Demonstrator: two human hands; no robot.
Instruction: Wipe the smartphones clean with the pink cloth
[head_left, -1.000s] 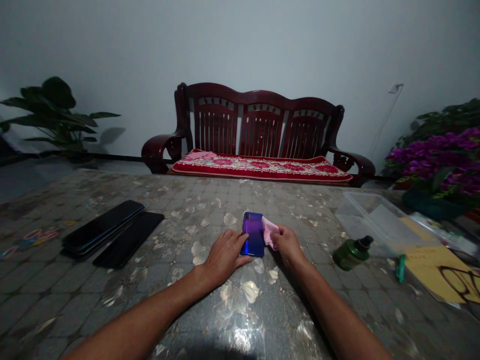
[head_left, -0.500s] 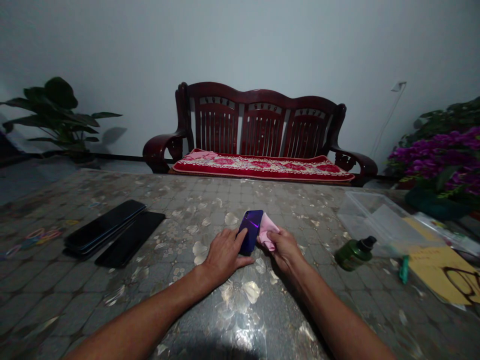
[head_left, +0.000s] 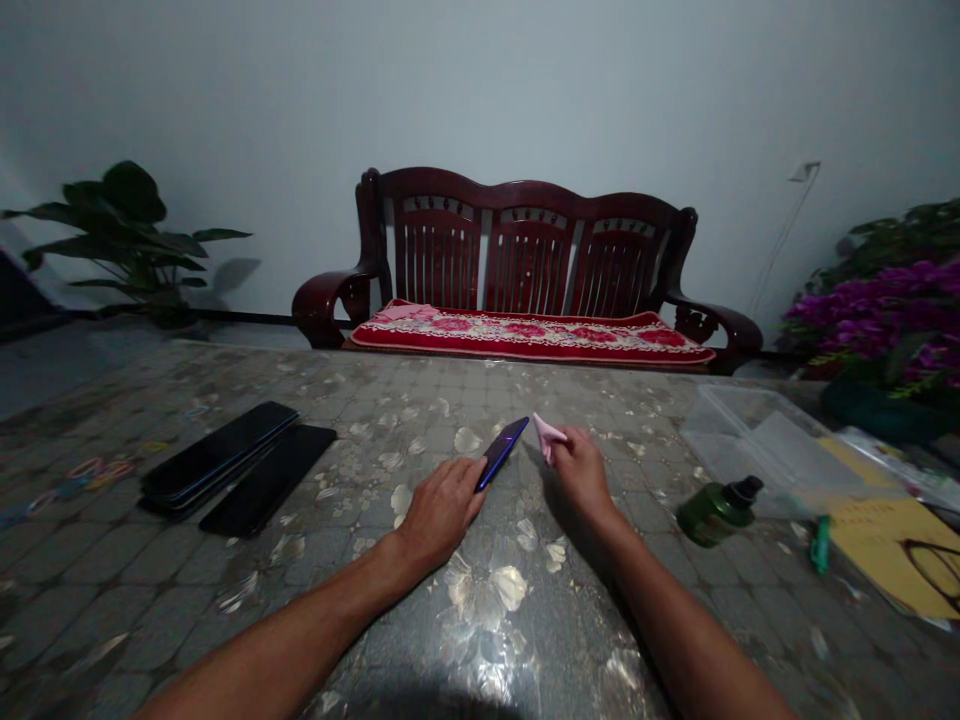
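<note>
Note, on the counter (head_left: pixel 390 400) and well left of the left fingers (head_left: pixel 469 472), coloured loops (head_left: pixel 94 468), perhaps scissor handles. Closer to the same fingers, find a stack of dark phones (head_left: pixel 225 450) with a single black phone (head_left: pixel 270 480) just beside, presumably grouped there to stay out of the way. At the left fingers, locate the purple phone (head_left: pixel 503 452), gripped by its near end and tilted steeply, probably to present an edge toward the right; cannot tell from this view whether lifted or resting. Observe a slim, foreshortened back, dark violet with a bright glint, and a vivid blue rim. In the right fingers (head_left: pixel 576 440), apart from the purple phone, see a pink cloth (head_left: pixel 549 436) pinched into a point, likely folded small for control. Right of those fingers, find a green bottle (head_left: pixel 714 514), then a clear box (head_left: pixel 731 475) and dark-framed glasses (head_left: pixel 924 562) on yellow paper (head_left: pixel 877 530).
</note>
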